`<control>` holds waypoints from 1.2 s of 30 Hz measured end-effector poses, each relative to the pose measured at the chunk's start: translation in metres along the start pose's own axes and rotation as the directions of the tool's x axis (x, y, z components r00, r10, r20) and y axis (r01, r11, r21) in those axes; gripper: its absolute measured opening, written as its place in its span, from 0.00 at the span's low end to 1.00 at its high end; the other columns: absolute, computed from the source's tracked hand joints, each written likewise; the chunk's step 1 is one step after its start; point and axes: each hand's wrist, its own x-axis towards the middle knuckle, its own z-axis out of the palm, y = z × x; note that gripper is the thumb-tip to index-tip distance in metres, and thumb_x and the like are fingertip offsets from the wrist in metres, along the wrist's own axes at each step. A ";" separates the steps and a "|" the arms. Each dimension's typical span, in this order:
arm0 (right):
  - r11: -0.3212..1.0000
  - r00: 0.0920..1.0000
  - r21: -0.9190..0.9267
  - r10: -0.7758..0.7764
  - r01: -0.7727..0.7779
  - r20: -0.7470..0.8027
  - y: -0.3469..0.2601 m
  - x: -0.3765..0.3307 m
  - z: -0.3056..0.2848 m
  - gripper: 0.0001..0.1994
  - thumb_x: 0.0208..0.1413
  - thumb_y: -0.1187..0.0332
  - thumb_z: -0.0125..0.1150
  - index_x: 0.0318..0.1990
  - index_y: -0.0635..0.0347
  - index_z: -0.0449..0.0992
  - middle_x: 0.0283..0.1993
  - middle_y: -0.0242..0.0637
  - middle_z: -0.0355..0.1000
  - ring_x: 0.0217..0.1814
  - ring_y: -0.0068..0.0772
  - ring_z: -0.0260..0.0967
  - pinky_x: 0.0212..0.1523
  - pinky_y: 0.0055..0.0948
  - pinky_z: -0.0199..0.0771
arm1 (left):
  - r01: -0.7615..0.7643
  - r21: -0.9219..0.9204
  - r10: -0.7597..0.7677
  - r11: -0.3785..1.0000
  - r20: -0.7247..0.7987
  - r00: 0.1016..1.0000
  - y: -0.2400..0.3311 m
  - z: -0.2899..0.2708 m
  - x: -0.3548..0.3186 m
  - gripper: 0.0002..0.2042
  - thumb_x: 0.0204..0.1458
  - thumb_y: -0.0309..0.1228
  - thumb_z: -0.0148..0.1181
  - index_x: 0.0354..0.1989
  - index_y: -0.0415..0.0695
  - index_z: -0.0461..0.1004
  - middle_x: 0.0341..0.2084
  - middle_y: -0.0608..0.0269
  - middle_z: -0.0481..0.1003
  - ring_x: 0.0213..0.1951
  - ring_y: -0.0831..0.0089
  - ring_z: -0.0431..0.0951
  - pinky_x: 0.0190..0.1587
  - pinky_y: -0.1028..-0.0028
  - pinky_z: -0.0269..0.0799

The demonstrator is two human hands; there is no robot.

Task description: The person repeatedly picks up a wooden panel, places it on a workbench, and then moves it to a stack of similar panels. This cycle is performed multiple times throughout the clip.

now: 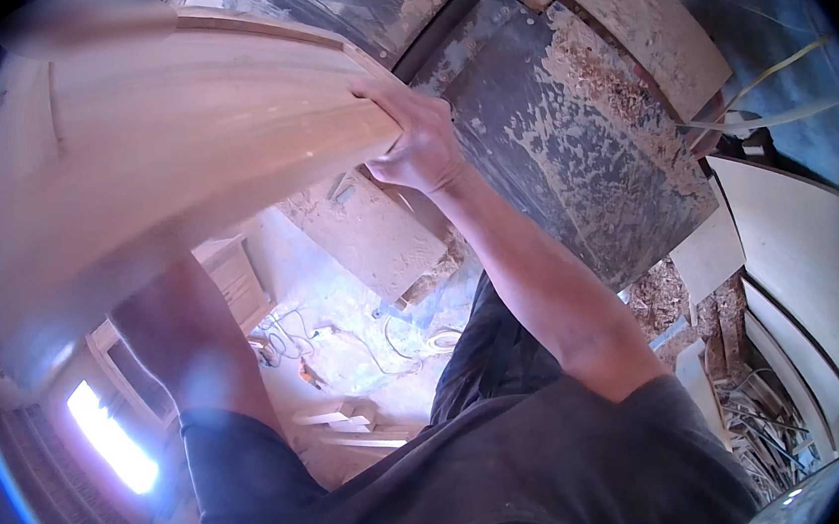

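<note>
Honestly, the right hand (416, 142) has a decent bite: fingers curled over one side, thumb tucked against the other, closed around the near right corner of a broad, pale tan wooden panel (188, 123). Can't tell what the left hand is doing; the bare left forearm (196, 331) runs up behind the panel and the rest is hidden. The panel's held up off to the left, clear of the dark, flat, sawdust-caked surface (577, 128) past the right hand.

I'd guess it's stiff and kinda heavy, more awkward than fragile, though the corners could ding. Smooth faces plus dust probably means slippery, so IMO grab opposite edges, hands wide apart, rather than pinching one corner. Below there's a pale, littered floor (349, 313) with dark, thin, looped cables (286, 335).
</note>
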 end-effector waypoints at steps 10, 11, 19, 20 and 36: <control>0.959 0.971 0.183 0.190 -0.215 0.145 -0.022 -0.002 -0.015 0.19 0.37 0.72 0.68 0.43 0.55 0.80 0.39 0.41 0.79 0.39 0.45 0.78 0.40 0.34 0.78 | 0.149 0.259 0.015 0.954 -0.540 0.841 0.073 0.054 -0.044 0.33 0.63 0.54 0.36 0.64 0.38 0.62 0.56 0.42 0.68 0.59 0.50 0.67 0.64 0.51 0.59; 0.937 0.954 0.210 0.244 -0.278 0.174 -0.026 -0.006 -0.020 0.18 0.38 0.72 0.68 0.43 0.55 0.80 0.39 0.42 0.79 0.41 0.45 0.78 0.41 0.34 0.78 | 0.261 0.254 -0.024 0.931 -0.673 0.740 0.088 0.077 -0.058 0.33 0.63 0.55 0.36 0.64 0.37 0.62 0.56 0.41 0.68 0.59 0.49 0.67 0.64 0.51 0.59; 0.881 0.878 -0.189 0.367 -0.435 -0.307 -0.070 -0.057 -0.045 0.28 0.43 0.72 0.63 0.56 0.63 0.71 0.53 0.56 0.72 0.58 0.57 0.69 0.61 0.45 0.67 | 0.653 0.696 0.570 0.299 -0.679 0.462 0.063 0.266 -0.091 0.32 0.57 0.47 0.57 0.59 0.30 0.65 0.48 0.44 0.72 0.43 0.60 0.78 0.43 0.70 0.78; 0.914 0.922 -0.131 0.374 -0.385 -0.097 -0.086 -0.073 -0.056 0.34 0.43 0.72 0.63 0.63 0.66 0.63 0.60 0.62 0.66 0.64 0.61 0.62 0.66 0.48 0.61 | 0.653 0.635 0.527 0.413 -0.751 0.397 0.062 0.283 -0.092 0.31 0.56 0.44 0.60 0.59 0.30 0.65 0.49 0.45 0.72 0.42 0.62 0.79 0.41 0.72 0.78; 0.984 0.978 0.080 0.149 -0.162 0.148 -0.131 -0.161 -0.112 0.45 0.29 0.87 0.64 0.65 0.50 0.67 0.64 0.48 0.65 0.64 0.51 0.65 0.62 0.36 0.66 | 0.355 0.652 0.544 0.670 -0.757 0.363 0.026 0.454 -0.061 0.23 0.55 0.35 0.59 0.56 0.32 0.71 0.54 0.47 0.70 0.55 0.60 0.72 0.58 0.67 0.66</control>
